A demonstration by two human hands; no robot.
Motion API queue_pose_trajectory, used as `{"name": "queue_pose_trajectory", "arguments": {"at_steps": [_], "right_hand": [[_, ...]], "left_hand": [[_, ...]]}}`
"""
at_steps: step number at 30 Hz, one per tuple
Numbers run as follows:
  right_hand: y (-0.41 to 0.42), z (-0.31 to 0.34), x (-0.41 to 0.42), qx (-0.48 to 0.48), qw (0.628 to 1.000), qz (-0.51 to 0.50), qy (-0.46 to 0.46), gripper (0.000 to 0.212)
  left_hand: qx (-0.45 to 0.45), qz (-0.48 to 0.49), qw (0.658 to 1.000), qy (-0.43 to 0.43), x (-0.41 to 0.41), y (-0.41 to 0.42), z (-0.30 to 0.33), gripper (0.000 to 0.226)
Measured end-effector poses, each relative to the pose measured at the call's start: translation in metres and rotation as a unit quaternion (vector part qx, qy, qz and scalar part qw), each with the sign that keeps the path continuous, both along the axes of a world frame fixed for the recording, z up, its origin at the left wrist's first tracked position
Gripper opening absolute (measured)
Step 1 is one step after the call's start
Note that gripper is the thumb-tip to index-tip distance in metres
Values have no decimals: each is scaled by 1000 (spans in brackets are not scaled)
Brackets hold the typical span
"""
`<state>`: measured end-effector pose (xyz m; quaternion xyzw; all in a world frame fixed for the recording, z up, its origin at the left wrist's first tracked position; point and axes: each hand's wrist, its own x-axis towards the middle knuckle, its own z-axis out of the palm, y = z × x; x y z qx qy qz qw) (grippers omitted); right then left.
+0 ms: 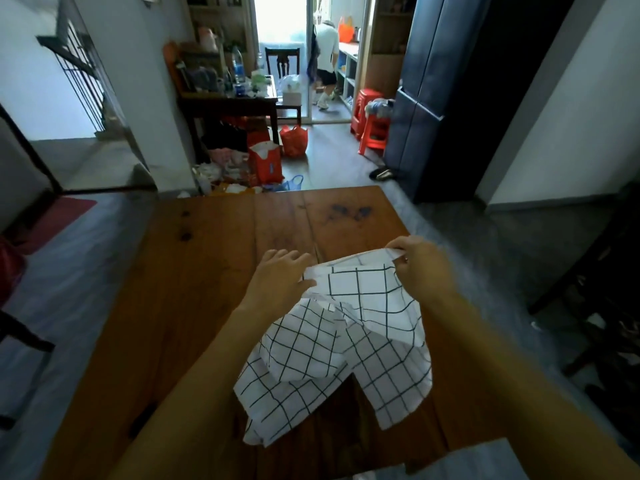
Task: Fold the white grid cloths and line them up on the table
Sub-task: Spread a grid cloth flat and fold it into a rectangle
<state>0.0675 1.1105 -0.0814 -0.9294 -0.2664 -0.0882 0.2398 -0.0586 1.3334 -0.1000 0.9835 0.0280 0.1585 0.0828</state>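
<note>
Grid cloth [332, 344] in right hand [419, 268]

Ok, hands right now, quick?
Left hand: pinches the grid cloth at its left edge.
Right hand: pinches the same cloth's far corner.

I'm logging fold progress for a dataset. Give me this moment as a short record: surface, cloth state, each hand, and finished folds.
surface: wooden table
cloth: white grid cloth, rumpled, not yet folded, near the table's near right side
right: right hand pinches the cloth's top edge
left: left hand at the cloth's left corner, grip unclear
finished folds: none visible
</note>
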Motion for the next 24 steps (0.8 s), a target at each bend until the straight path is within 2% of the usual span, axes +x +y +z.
{"name": "queue_pose_trajectory", "arguments": {"at_steps": [3,9,16,20,24], "right_hand": [[-7,10,19,17,999,-24,-22,23],[-15,10,77,13,999,-32,-34,19],[-8,13,190,52,998,-18,-2,21],[3,36,246,51,997,-33,-48,31],[9,45,275,104,992,-20,-67,29]], "left_hand": [[-2,25,999,-34,12,0,7,14],[-24,78,995,-66,66,-3,30,16],[16,127,987,-95,170,4,67,14],[22,137,982,-128,220,15,97,15],[24,146,978,-149,235,13,111,20]]}}
